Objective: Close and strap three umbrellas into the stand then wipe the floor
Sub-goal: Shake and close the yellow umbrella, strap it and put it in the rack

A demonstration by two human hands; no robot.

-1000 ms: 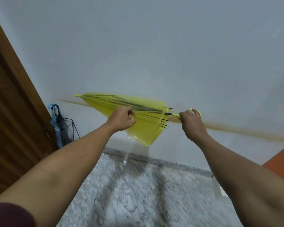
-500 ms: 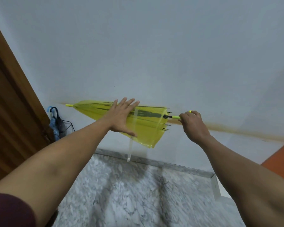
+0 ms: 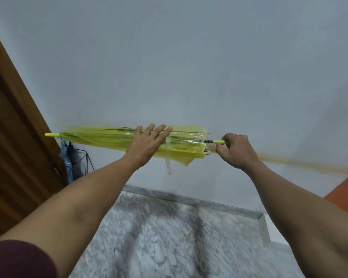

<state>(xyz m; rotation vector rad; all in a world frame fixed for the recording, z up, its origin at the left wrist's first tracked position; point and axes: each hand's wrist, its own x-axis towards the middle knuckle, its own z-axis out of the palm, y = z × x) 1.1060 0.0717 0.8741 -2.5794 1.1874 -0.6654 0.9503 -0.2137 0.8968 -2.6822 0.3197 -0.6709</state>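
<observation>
Umbrella (image 3: 100,137) folded, held level before the wall (image 3: 189,57)!
Left hand (image 3: 147,144) lies flat on it, fingers straight; right hand (image 3: 236,150) grips its handle end. Strap (image 3: 168,166) dangles loose. Wire stand (image 3: 86,163) sits low left, beside the door (image 3: 12,137).

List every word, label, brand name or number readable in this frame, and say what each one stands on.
No readable text anywhere in this frame.
Yellow umbrella and its hanging strap: no print or logo visible.
Folded umbrellas in the wire stand: partly hidden, no label can be made out.
Wall, door, floor: no writing.
</observation>
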